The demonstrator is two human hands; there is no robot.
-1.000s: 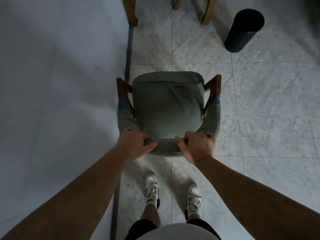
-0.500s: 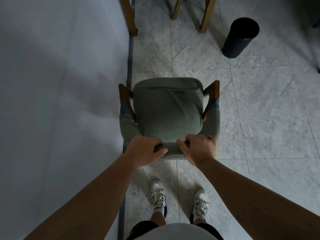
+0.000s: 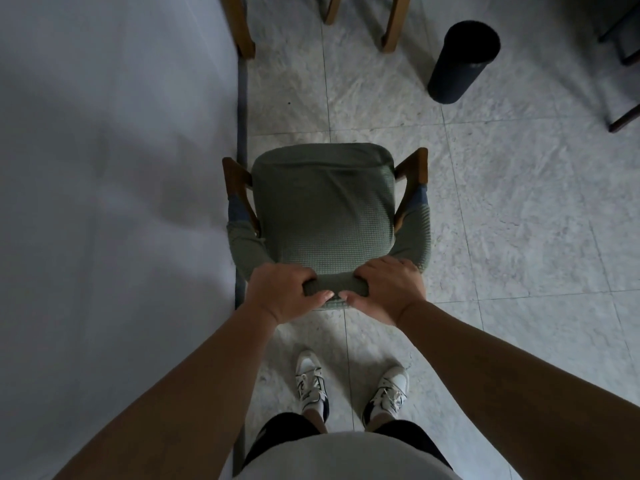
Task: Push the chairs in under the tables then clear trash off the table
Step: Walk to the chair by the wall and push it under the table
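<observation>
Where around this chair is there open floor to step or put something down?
The widest bare floor lies right of the green chair, below the black bin. A smaller patch sits between the chair front and the wooden legs above. The left is tight: the chair's arm meets the table edge.

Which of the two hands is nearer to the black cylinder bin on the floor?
The right hand. It grips the right part of the chair back, on the black bin side. The left hand grips the left part, beside the table.

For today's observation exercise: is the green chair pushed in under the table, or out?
Out. The green chair stands on open floor beside the table edge, seat fully visible.
</observation>
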